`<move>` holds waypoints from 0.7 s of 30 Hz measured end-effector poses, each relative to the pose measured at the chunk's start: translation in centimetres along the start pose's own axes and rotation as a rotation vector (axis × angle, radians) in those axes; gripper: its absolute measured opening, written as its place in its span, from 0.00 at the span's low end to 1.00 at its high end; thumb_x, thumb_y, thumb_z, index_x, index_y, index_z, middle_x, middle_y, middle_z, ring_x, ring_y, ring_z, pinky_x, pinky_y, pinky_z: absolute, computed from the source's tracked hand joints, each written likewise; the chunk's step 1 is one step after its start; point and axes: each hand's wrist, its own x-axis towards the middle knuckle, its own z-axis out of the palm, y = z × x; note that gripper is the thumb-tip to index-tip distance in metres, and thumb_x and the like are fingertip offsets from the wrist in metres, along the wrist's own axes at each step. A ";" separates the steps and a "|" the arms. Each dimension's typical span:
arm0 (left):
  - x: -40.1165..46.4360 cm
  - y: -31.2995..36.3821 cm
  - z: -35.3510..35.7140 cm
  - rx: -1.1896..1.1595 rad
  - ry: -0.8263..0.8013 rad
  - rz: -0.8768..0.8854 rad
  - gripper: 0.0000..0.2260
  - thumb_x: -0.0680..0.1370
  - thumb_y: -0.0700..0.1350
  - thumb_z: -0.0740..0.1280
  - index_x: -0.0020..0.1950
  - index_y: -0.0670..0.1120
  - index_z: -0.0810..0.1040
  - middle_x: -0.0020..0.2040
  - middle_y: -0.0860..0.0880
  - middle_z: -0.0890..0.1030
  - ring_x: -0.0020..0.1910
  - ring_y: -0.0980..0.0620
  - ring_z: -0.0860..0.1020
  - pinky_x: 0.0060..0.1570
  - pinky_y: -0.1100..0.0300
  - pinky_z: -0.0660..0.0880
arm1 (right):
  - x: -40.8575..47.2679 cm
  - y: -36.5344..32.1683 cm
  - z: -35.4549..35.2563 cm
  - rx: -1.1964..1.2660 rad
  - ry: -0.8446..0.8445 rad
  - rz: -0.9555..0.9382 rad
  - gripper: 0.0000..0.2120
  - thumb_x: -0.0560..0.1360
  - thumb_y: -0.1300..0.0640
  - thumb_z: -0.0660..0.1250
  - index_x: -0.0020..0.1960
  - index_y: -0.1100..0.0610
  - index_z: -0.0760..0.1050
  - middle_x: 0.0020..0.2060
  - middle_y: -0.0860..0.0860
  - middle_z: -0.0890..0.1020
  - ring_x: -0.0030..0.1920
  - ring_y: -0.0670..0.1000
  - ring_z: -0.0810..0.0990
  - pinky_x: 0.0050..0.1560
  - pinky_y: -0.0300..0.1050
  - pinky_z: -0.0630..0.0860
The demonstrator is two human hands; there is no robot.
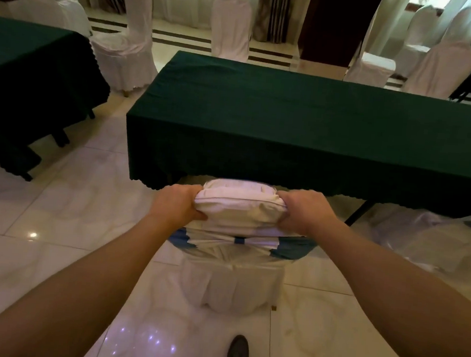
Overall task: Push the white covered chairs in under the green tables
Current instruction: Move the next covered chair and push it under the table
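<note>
While the room spreads wide around me, the biggest thing ahead is the green table (305, 119), its cloth hanging low along the near edge. A second table (30, 69) stands off to the left, with other covered chairs beyond and between them on the far side. Right in front of me is the chair (239, 207), its white cover tied with a blue sash (239, 240) across the back. Its top sits just at the table's near edge, and its seat looks to be already going under the cloth, though the cloth hides how far. My left hand (176, 203) grips the left corner of the chair's top, fingers curled round the fabric; my right hand (302, 210) clasps the right corner the same way. One shoe (237, 355) shows below on the tiled floor.

I judge this the pushing step on this chair, near its end. Next calls for a straight, even shove from both hands, so the chair stays square and clears the table leg (358, 212) on the right.
</note>
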 end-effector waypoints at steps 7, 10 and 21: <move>10.5 1.1 0.6 0.046 -0.019 -0.029 0.20 0.71 0.64 0.73 0.56 0.54 0.76 0.46 0.51 0.82 0.45 0.49 0.81 0.47 0.54 0.77 | 9.1 6.4 0.0 -0.003 -0.037 -0.019 0.21 0.66 0.43 0.72 0.57 0.42 0.72 0.41 0.46 0.78 0.37 0.52 0.74 0.35 0.46 0.66; 14.4 1.1 0.8 0.068 -0.010 -0.040 0.20 0.70 0.65 0.73 0.54 0.55 0.76 0.44 0.52 0.82 0.42 0.50 0.80 0.44 0.55 0.77 | 12.4 8.7 -0.2 0.005 -0.032 -0.026 0.19 0.64 0.44 0.70 0.54 0.42 0.72 0.38 0.45 0.77 0.36 0.52 0.74 0.34 0.46 0.67; 25.3 -2.2 2.0 0.017 -0.002 -0.009 0.16 0.69 0.61 0.76 0.49 0.55 0.76 0.41 0.54 0.81 0.38 0.51 0.79 0.42 0.54 0.79 | 22.3 11.5 -0.3 0.031 -0.093 0.030 0.17 0.64 0.44 0.71 0.49 0.42 0.69 0.35 0.43 0.74 0.33 0.47 0.72 0.30 0.43 0.62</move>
